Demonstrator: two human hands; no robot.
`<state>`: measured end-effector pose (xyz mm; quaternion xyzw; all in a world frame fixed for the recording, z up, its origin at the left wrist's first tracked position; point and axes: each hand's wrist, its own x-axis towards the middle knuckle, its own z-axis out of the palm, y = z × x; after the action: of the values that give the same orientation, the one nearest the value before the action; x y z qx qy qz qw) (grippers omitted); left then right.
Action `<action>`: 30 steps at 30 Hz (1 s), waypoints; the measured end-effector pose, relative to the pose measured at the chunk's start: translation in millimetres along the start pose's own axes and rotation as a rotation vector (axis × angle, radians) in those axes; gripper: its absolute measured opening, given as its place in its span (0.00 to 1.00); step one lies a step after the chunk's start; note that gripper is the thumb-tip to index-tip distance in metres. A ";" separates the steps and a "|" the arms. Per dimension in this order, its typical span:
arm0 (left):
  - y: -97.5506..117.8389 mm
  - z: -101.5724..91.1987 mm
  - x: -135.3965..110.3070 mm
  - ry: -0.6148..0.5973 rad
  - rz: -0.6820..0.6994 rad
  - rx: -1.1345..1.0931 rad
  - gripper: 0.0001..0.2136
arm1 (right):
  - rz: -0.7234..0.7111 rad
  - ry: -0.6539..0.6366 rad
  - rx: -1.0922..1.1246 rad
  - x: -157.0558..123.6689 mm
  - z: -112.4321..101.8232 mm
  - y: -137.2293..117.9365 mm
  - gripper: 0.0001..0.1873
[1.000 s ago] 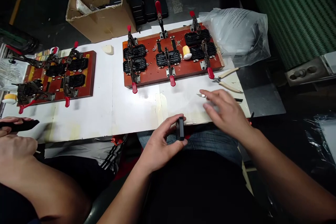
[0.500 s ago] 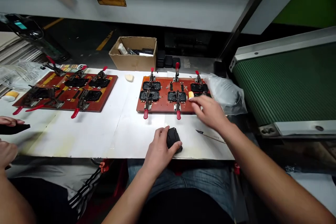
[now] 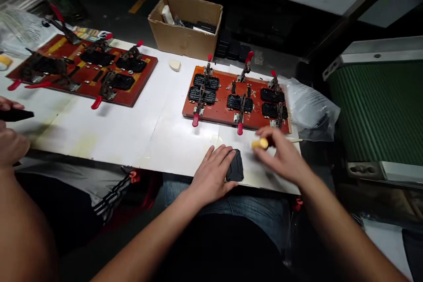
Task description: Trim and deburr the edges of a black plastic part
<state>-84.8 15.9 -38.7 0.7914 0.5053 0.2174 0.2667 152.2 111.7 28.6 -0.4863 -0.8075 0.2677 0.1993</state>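
Flat near the table's front edge lies a black plastic case [image 3: 236,166]. My left hand [image 3: 213,174] rests on its left side, fingers stretched across it and thumb by its lower edge, holding it against the table. My right hand [image 3: 280,154], slightly blurred, pinches a small yellow cylinder [image 3: 260,143], perhaps sponge, above the table to the right of the case. Beyond it stands a red-brown fixture board [image 3: 221,112] with red-handled toggle clamps and several black plastic parts. A thin pale stick [image 3: 295,140] shows partly behind my right hand.
A similar clamp board [image 3: 145,81] stands at the left, where another person's hand [image 3: 13,145] and a black piece [image 3: 18,115] show. Behind are a cardboard box [image 3: 185,44] and a cream wedge [image 3: 175,65]. A plastic bag [image 3: 310,105] and green conveyor [image 3: 373,105] lie right.
My right hand has lifted the yellow cylinder from the fixture board and brought it nearer the case. My left fingers now lie flatter over the case. The view has tilted down.
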 end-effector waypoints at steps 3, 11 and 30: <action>-2.6 0.9 -0.8 -0.002 0.005 0.023 0.42 | 0.024 -0.065 0.173 -50.9 40.6 -5.6 0.12; -5.7 2.9 0.8 -0.018 0.026 0.074 0.38 | -0.077 0.036 0.141 -54.2 71.4 2.4 0.17; -2.9 0.5 2.6 -0.006 -0.003 -0.004 0.34 | 0.163 0.080 0.099 -28.7 71.6 -4.7 0.08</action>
<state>-85.4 19.2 -40.8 0.7907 0.5053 0.2156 0.2702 120.2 67.2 -25.9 -0.5503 -0.7423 0.3030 0.2330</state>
